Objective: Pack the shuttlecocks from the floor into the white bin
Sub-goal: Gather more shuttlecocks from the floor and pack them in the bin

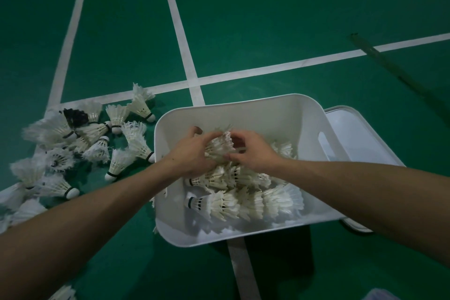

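White bin (243,102) sits on the green floor (267,19), part-filled with stacked shuttlecocks (243,202). Above them, the left hand (192,153) and right hand (253,151) curl their fingers round one bunch of shuttlecocks (219,147). Loose shuttlecocks (97,143) lie on the floor, left of the bin.

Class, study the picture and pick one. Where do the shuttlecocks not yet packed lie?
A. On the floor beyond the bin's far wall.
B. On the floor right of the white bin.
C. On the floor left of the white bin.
C: the loose shuttlecocks lie heaped on the green floor left of the white bin, while the left hand and right hand grip a shuttlecock bunch over it.
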The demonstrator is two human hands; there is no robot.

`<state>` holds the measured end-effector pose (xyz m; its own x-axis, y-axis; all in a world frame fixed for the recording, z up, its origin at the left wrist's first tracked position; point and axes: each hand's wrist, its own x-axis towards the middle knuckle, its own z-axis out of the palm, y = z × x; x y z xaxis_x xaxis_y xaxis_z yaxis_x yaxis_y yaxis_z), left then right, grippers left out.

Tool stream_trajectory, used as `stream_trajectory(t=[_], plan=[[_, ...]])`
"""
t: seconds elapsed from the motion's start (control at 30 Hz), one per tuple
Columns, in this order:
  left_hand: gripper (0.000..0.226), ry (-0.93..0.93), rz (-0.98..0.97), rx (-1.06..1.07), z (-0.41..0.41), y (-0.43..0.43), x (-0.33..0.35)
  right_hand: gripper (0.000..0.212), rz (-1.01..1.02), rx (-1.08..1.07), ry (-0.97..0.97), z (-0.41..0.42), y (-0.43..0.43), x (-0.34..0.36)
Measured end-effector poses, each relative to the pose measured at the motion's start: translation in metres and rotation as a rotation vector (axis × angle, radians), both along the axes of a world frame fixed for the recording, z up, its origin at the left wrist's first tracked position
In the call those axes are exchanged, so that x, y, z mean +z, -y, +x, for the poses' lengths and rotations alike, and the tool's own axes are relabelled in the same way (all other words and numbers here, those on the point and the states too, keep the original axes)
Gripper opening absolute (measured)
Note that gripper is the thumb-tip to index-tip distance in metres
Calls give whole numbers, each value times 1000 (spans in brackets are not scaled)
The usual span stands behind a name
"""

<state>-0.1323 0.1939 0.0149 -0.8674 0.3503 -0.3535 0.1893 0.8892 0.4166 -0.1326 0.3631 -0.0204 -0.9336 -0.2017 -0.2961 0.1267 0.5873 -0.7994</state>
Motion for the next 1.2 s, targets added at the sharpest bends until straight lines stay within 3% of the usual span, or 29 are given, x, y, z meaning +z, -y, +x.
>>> stream_trajectory(t=[0.4,0.57,0.7,0.97,1.2], plan=[[77,-20,-98,-66,-3,-1,2,58,260,161,-45,0,-7,14],[76,-148,-210,-142,-1,5,21,61,587,310,-205,3,-13,42],[67,-278,-243,-176,1,17,59,66,683,430,-353,7,-6,80],[70,-280,-208,59,34,117,119,70,597,532,-552,23,79,160],[84,-184,-234,327,62,218,75,65,338,473,-488,46,206,141]])
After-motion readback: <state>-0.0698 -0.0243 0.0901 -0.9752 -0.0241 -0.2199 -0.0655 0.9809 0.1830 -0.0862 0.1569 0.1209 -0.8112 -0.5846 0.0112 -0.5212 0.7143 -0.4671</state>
